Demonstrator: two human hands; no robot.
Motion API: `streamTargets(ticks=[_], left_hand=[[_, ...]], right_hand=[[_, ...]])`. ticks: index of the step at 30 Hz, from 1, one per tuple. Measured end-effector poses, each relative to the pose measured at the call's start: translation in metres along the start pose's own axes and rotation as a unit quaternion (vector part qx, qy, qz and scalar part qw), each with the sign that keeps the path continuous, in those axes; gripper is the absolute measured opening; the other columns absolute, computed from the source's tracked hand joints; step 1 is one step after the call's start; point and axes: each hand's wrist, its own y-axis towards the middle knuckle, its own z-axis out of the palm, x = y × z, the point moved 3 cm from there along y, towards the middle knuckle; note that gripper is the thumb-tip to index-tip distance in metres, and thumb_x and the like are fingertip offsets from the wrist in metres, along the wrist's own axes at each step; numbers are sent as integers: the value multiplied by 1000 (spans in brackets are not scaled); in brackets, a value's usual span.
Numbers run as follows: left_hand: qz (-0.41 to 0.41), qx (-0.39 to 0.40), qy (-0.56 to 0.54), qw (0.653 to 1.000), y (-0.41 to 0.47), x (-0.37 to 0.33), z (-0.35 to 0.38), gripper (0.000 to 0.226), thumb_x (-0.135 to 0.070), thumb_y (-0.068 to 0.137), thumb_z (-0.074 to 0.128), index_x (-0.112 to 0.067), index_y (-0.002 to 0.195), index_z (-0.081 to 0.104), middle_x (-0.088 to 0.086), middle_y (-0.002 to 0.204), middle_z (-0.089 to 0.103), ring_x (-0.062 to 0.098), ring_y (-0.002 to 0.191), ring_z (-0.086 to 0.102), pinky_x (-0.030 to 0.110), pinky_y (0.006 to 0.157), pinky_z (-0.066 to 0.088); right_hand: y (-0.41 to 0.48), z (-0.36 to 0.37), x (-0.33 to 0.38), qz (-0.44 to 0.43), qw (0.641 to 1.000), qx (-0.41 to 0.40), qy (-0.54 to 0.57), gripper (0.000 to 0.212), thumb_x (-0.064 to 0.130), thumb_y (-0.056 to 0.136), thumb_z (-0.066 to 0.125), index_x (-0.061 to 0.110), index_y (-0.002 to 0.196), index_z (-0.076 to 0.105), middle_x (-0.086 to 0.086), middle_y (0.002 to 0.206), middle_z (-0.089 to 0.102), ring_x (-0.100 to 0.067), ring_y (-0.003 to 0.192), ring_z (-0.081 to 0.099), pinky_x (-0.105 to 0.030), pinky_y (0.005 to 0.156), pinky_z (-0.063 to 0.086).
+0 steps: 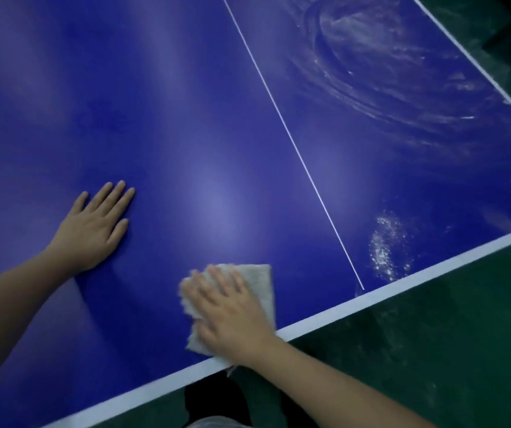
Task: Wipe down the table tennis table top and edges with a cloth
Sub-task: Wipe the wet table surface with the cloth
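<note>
White cloth (257, 281) under flat right hand (229, 316) by table (186, 118) edge; left hand (93, 233) flat, holding nothing.

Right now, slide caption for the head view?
Right hand presses a white cloth on the blue table tennis table; left hand rests flat.

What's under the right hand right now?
The white cloth, pressed flat on the blue table top beside its white edge line. The right hand covers the cloth's middle, so that part is hidden.
</note>
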Motion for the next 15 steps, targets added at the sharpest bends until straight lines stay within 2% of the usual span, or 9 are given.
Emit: streamTargets(ticks=[3, 7, 9, 13, 15], left_hand=[[-48, 9, 8, 999, -9, -23, -12, 56, -24, 99, 36, -10, 148, 15, 12, 156, 12, 25, 144, 16, 46, 112, 13], [-105, -65, -87, 989, -49, -82, -24, 43, -12, 96, 45, 2, 137, 41, 22, 146, 35, 37, 131, 40, 47, 105, 30], [-141, -86, -128, 978, -69, -120, -20, 38, -11, 97, 44, 2, 133, 47, 21, 142, 42, 35, 130, 42, 43, 105, 30], [-174, -139, -208, 952, -90, -215, -12, 35, -14, 95, 41, 4, 121, 57, 21, 127, 56, 36, 118, 51, 44, 100, 37], [-167, -161, -245, 941, -96, -267, -12, 36, -14, 89, 42, 2, 115, 61, 20, 120, 60, 36, 112, 55, 42, 96, 40]], right_hand=[[10, 11, 48, -166, 984, 18, -66, 63, 48, 90, 32, 29, 149, 22, 7, 155, 26, -21, 143, 23, -43, 116, 16], [-28, 24, 50, -305, 941, 22, -143, 60, 47, 92, 31, 31, 149, 21, 10, 154, 26, -18, 141, 26, -39, 115, 21], [-53, 28, 17, -312, 938, -11, -150, 57, 39, 90, 33, 33, 146, 31, 10, 150, 36, -16, 136, 36, -35, 111, 30], [-108, 20, -87, -259, 956, -137, -13, 46, 18, 85, 41, 24, 127, 60, 2, 130, 59, -19, 118, 58, -32, 100, 45], [-142, 18, -143, -224, 962, -152, 32, 46, 7, 79, 48, 18, 120, 65, -1, 125, 63, -21, 112, 62, -34, 92, 50]])
